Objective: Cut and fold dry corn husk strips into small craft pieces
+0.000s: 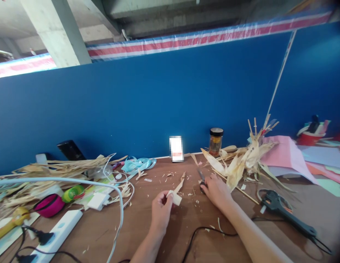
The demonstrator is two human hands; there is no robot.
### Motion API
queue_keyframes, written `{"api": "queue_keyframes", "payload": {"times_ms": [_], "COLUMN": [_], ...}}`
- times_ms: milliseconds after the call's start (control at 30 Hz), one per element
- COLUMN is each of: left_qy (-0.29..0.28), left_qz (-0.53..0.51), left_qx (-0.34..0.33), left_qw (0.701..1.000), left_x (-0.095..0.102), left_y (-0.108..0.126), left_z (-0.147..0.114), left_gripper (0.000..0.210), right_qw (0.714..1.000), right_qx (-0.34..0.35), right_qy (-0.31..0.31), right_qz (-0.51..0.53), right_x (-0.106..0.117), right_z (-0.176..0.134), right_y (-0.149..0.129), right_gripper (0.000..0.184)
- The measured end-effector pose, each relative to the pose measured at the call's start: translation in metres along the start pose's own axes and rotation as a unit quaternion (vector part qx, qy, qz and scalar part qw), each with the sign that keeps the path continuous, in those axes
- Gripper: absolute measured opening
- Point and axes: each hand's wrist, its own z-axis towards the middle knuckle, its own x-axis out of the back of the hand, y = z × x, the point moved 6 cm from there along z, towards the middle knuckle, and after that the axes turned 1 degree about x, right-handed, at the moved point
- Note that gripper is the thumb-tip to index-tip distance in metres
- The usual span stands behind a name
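My left hand point(161, 211) pinches a pale piece of corn husk point(177, 199) between thumb and fingers, above the middle of the table. Just beyond it a narrow, twisted strip of husk point(182, 180) points away from me; whether the two are joined I cannot tell. To the right, my right hand point(216, 190) has its fingers closed at the dark handles of a pair of scissors point(201, 178). The blades lie low over the tabletop, pointing away and slightly left. Part of the handles is hidden under the fingers.
Husk scraps litter the brown table point(142, 226). At the back stand a lit phone point(176, 149) and a dark-lidded jar point(215, 142). A husk figure point(249, 157) and glue gun point(286, 212) lie right; a power strip point(59, 233), white cable point(121, 208) and dried husks point(60, 168) lie left.
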Motion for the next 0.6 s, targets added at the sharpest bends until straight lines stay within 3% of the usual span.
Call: {"api": "queue_keyframes", "payload": {"times_ms": [267,400,500,600], "left_qy": [0.023,0.086,0.137,0.152], "left_qz": [0.000,-0.044,-0.093,-0.126], "left_qx": [-0.004,-0.011,-0.006,0.006], "left_qw": [1.000,0.995,0.986,0.980], "left_x": [0.004,0.016,0.028,0.033], "left_y": [-0.002,-0.002,-0.005,-0.009], "left_z": [0.003,0.008,0.013,0.016], "left_gripper": [0.024,0.026,0.030,0.033], "right_qw": [0.998,0.998,0.996,0.975], "right_qx": [-0.022,-0.052,-0.056,0.004], "right_qy": [-0.049,-0.038,0.016,0.052], "right_qz": [-0.025,-0.018,0.060,0.215], "right_x": [-0.004,0.002,0.008,0.007], "right_z": [-0.002,-0.001,0.001,0.001], "right_y": [-0.001,0.006,0.005,-0.008], "right_gripper": [0.015,0.018,0.020,0.030]}}
